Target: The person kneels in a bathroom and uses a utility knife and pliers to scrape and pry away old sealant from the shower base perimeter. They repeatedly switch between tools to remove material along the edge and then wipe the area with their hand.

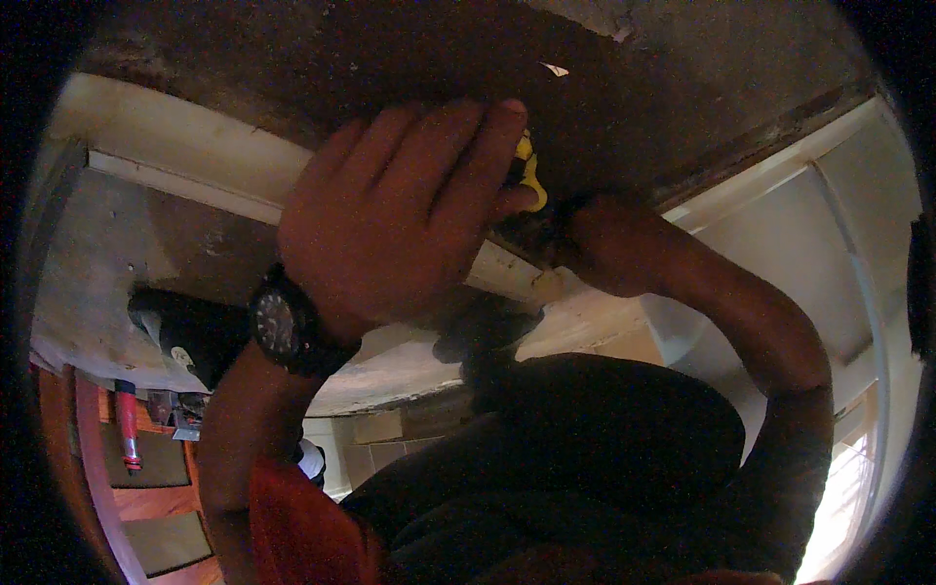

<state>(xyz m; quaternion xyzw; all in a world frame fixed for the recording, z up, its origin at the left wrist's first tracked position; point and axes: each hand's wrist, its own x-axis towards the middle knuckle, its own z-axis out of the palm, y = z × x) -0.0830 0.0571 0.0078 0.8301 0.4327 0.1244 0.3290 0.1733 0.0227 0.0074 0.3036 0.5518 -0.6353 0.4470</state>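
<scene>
Tool (533, 183), yellow and black, sits in the left hand (390, 210), mid-frame, just under the dark surface (682, 78). I read that hand as closed on it: fingers curled over, thumb along the near side. Most of the tool is hidden behind the fingers, so I can't say what type it is.

Right hand (614, 244) is bent in from the right, just beside the tool, fingertips pointing at it. Its fingers sink into shadow; I can't tell whether they pinch anything or touch the tool.

Back of the left hand faces me, black watch (278, 327) on that wrist. Red sleeve (307, 526) on the same arm, lower down.

Both hands are at the edge where the dark surface meets a cream ledge (195, 127). A pale rail (175, 185) runs below the ledge on the left. Small white chip (555, 69) on the dark surface, above the tool and apart from it.

Below the hands I get a dark-clad knee (624, 419) and, left of the watch, a black shoe (185, 336). Far lower left: a red cylinder (128, 424) with a narrow tip, near an orange-brown wood frame (156, 502). Right side: grey-white panel (760, 273) behind the right forearm, bright strip (843, 497) below it. Light on the hands is poor.
</scene>
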